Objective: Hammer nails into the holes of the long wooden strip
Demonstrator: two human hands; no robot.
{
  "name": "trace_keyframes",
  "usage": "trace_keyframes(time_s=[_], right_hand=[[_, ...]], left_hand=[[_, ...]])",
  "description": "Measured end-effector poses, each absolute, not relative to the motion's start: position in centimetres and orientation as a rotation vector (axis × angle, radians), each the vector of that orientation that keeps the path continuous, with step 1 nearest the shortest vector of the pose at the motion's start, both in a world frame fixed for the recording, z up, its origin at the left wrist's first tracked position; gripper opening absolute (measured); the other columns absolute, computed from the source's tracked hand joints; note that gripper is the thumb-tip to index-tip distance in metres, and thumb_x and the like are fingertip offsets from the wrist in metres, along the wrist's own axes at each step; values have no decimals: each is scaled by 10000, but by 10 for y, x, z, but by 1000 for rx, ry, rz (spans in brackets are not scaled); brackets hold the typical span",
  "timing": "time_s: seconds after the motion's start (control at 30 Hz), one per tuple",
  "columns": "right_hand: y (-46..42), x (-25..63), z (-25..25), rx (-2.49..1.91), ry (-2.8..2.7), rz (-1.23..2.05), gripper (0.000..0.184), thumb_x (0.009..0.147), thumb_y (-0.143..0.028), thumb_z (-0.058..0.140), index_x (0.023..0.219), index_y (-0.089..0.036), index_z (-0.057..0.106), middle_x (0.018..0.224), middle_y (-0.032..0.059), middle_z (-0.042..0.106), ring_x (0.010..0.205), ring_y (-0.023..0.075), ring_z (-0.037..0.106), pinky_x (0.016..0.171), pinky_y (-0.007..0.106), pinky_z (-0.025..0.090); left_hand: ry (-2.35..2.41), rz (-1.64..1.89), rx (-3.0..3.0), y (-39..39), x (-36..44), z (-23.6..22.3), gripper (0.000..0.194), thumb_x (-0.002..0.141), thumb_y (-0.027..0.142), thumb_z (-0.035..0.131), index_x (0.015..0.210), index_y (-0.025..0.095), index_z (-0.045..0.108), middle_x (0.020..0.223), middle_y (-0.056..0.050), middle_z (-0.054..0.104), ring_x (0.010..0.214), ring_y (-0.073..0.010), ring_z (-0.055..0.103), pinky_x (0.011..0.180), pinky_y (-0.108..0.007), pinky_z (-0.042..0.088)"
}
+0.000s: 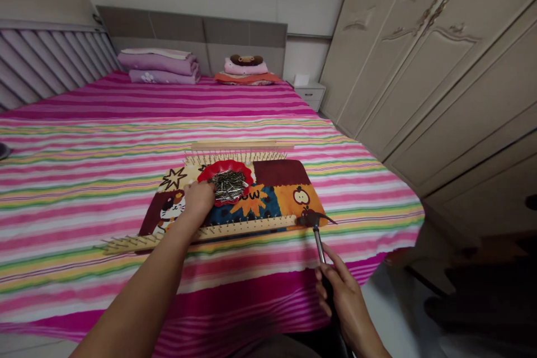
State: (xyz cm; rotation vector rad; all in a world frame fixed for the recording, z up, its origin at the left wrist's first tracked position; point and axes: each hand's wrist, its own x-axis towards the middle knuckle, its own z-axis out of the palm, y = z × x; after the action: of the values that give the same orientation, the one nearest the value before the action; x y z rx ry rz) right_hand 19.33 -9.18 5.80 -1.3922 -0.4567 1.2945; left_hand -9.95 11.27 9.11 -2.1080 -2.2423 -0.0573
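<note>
My left hand (198, 199) reaches into the near left edge of a red dish (226, 170) full of small metal nails (229, 185); its fingers are curled and hidden at the tips. My right hand (342, 293) is closed around the handle of a hammer (315, 222), whose dark head rests on the right end of a wooden strip studded with nails (235, 228). A second nailed wooden strip (239, 151) lies behind the dish. Both strips and the dish sit on a colourful cartoon-print cloth (272, 196).
Everything lies on a bed with a pink striped sheet (84, 179). Folded bedding (159, 64) and pillows (246, 70) are at the headboard. A cream wardrobe (440, 67) stands to the right, with a small nightstand (309, 92) beside it.
</note>
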Motion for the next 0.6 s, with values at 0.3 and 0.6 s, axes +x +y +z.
trace_keyframes(time_s=[0.3, 0.6], right_hand=[[-90, 194, 62, -1404, -439, 1274, 696, 672, -446, 720, 1315, -266, 524, 667, -49, 548, 427, 66, 397, 313, 144, 266], [-95, 191, 63, -1362, -454, 1275, 723, 679, -414, 723, 1343, -245, 492, 642, -56, 541, 425, 70, 394, 300, 141, 270]], left_hand=[[-2165, 78, -2137, 122, -101, 88, 265, 791, 168, 434, 784, 197, 698, 941, -139, 701, 913, -287, 610, 828, -424, 377], [-2310, -384, -2134, 116, -110, 90, 180, 796, 237, 466, 735, 195, 629, 820, -112, 694, 817, -253, 629, 767, -363, 429]])
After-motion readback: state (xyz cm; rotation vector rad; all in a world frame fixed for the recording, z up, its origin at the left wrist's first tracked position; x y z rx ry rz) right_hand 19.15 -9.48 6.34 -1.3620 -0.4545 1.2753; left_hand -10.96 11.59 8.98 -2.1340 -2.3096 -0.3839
